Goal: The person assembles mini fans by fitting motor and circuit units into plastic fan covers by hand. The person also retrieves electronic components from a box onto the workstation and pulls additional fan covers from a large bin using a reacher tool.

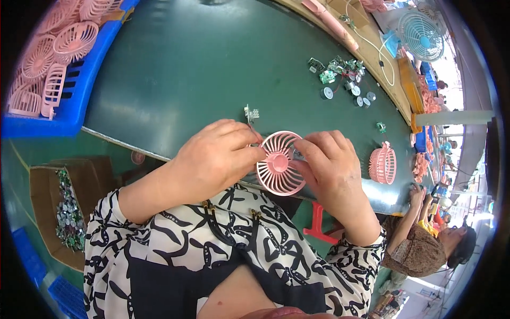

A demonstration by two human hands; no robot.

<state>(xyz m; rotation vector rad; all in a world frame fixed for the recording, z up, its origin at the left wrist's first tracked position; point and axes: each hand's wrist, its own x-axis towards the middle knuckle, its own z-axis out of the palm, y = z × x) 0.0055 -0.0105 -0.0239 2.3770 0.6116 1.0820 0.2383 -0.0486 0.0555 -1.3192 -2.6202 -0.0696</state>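
We are pinching the round pink plastic fan cage [278,163] by its edges, between our left hand [218,157] and right hand [333,167].

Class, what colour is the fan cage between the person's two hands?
The fan cage is pink; it shows best in the head view.

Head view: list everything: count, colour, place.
Held fan cage: one, pink, front centre
Loose fan cage: one, pink, table right
Small boards: two, greenish, one beyond each cage
Boards and motors: uncounted pile, green, silver, far tabletop
Table: one, green, centre
Crates: three or more, blue, left
Crated cages: uncounted, pink, upper left
Cardboard box: one, brown, lower left
Tube: one, pink, far edge
Desk fan: one, blue, upper right
Stool: one, red, below table
Co-worker: one nearest, brown top, right
Left hand: one, held cage's left
Right hand: one, held cage's right
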